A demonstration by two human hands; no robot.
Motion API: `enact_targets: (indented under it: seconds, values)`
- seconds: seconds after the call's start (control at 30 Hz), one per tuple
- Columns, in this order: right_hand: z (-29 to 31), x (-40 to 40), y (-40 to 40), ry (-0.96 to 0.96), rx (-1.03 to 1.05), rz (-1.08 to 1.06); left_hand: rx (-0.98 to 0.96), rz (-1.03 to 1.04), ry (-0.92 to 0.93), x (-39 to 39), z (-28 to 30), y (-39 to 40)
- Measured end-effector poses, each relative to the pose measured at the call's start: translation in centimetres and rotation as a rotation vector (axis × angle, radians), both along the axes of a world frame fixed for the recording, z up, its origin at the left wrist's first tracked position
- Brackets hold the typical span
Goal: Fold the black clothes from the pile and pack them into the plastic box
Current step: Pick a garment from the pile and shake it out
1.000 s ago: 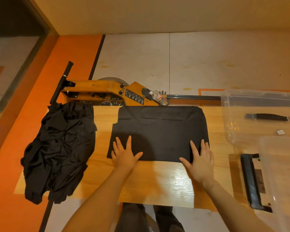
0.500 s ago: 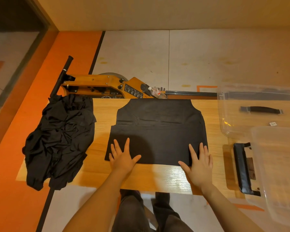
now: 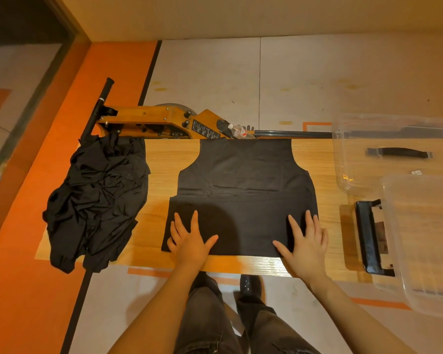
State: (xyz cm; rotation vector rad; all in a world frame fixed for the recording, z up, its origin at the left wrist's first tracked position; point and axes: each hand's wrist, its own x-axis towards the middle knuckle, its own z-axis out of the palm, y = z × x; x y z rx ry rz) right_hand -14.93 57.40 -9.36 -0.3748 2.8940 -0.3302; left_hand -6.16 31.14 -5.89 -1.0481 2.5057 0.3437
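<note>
Both palms, left hand [image 3: 188,241] and right hand [image 3: 306,247], spread flat on black garment [image 3: 243,198] at table [image 3: 325,175] centre, plastic box [image 3: 348,159] at 2 o'clock; risk of fabric sliding and skewing the fold.

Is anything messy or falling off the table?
Yes. The crumpled pile of black clothes hangs over the left edge of the table. The black garment lies flat under both hands, its top reaching the far edge.
</note>
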Motion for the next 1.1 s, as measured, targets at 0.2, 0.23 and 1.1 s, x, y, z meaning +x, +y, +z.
enact_targets:
  seconds: [0.2, 0.23, 1.1]
  values:
    - [1.0, -4.4, -2.5, -0.022, 0.011, 0.066, 0.025, -0.109, -0.035, -4.2, 0.3, -1.4]
    - [0.9, -5.0, -2.6, -0.041, 0.037, 0.089, 0.034, -0.12, -0.051, -4.8, 0.3, -1.9]
    - [-0.3, -1.4, -0.2, -0.072, 0.082, 0.152, 0.077, -0.124, -0.131, -0.5, -0.6, -2.2]
